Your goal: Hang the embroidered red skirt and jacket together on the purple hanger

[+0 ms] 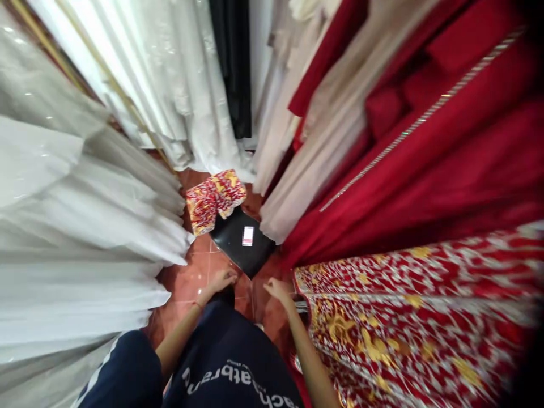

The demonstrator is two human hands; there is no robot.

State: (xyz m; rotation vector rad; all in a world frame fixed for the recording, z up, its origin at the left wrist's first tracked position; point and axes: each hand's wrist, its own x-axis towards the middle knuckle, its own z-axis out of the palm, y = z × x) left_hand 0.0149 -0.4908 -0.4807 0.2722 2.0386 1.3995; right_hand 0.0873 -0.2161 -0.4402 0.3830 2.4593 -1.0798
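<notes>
I look steeply down between racks of hanging clothes. My left hand (pixel 221 280) hangs low over the red floor tiles, fingers loosely curled, with nothing seen in it. My right hand (pixel 276 289) reaches down beside it, fingers slightly bent and apart, also holding nothing. Both hands are just short of a flat black box (pixel 238 246) with a small white label (pixel 247 236) lying on the floor. A folded red, gold and white patterned cloth (pixel 215 199) rests on the box's far end.
White gowns (pixel 85 215) hang on the left and at the back. Dark red garments (pixel 425 164) and beige ones (pixel 306 170) hang on the right. A red and gold embroidered fabric (pixel 403 317) hangs near my right arm. A narrow strip of red tiled floor (pixel 191 277) shows between.
</notes>
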